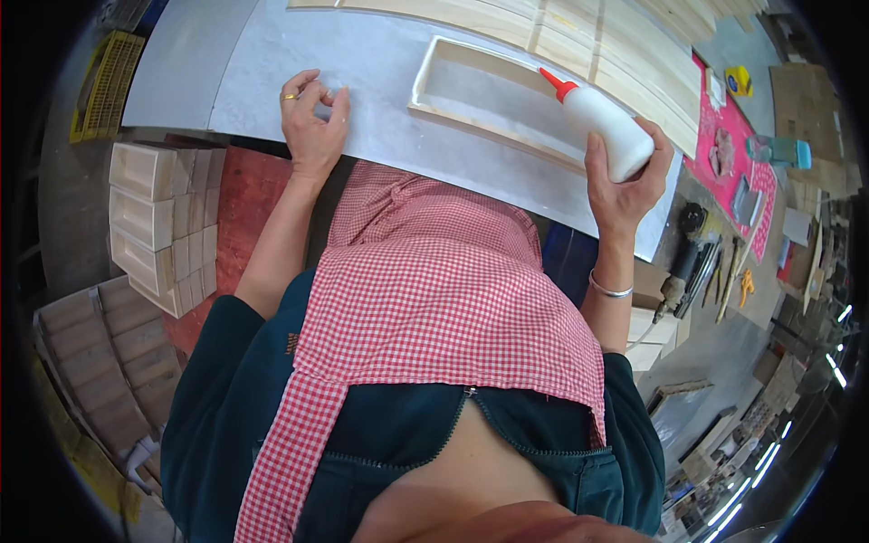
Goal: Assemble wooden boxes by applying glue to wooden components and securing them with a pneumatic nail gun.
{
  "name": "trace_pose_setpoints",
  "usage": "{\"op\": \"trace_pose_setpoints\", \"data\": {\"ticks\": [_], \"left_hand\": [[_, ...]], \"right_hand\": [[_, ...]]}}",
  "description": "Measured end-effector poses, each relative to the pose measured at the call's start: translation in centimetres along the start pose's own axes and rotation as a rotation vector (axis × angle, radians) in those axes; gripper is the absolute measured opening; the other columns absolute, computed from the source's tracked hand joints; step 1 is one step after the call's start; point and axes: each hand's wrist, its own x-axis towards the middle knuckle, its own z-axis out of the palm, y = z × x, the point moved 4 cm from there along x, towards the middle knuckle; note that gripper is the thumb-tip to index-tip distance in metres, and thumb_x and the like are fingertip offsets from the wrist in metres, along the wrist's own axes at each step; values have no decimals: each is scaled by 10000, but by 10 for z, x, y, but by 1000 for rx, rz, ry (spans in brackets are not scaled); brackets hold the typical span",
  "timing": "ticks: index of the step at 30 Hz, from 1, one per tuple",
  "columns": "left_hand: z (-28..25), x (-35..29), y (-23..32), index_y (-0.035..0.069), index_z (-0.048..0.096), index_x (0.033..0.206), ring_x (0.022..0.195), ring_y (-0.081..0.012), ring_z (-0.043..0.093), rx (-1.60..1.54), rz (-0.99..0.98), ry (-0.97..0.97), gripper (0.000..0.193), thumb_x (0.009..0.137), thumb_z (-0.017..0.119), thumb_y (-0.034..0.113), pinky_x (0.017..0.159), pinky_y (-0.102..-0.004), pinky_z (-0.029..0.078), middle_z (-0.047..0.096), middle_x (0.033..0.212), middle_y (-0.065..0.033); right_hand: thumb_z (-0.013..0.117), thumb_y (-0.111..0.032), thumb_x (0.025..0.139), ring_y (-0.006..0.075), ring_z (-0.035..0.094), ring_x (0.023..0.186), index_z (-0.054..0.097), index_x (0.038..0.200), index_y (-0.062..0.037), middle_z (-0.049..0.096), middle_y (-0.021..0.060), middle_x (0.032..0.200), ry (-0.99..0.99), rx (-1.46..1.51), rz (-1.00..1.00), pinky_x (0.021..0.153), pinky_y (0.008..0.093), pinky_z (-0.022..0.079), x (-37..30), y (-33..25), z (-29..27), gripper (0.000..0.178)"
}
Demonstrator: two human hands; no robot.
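I hold the white glue bottle [608,136] in my right hand [625,181], fingers wrapped around its body, its red nozzle tipped toward the shallow wooden tray [471,95] that lies on the bench [362,72] just beyond my fingertips. This looks like the gluing step: the nozzle hovers over the tray's near rail, and next I judge it needs lowering to the wood and a steady squeeze. My left hand [312,122] rests on the bench well apart from the tray, fingers curled together, thumb touching them, seemingly pinching something too small to tell. Stacked wooden boxes [158,217] sit below my left wrist.
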Motion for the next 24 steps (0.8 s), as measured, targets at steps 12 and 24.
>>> {"op": "trace_pose_setpoints", "data": {"ticks": [12, 24], "left_hand": [[1, -1, -2, 32, 598, 809, 1003, -266, 586, 31, -10, -13, 172, 829, 751, 106, 852, -342, 484, 592, 1215, -143], [2, 0, -1, 41, 591, 797, 1041, -263, 589, 64, -8, -18, 183, 836, 754, 114, 864, -345, 483, 602, 1207, -133]], "right_hand": [[839, -139, 788, 253, 633, 892, 556, 1228, -23, 637, 142, 1096, 104, -126, 115, 782, 341, 541, -20, 28, -58, 536], [846, -128, 759, 236, 624, 821, 563, 1214, -4, 645, 143, 1039, 194, -206, 155, 745, 336, 532, -30, 43, -88, 550]]}}
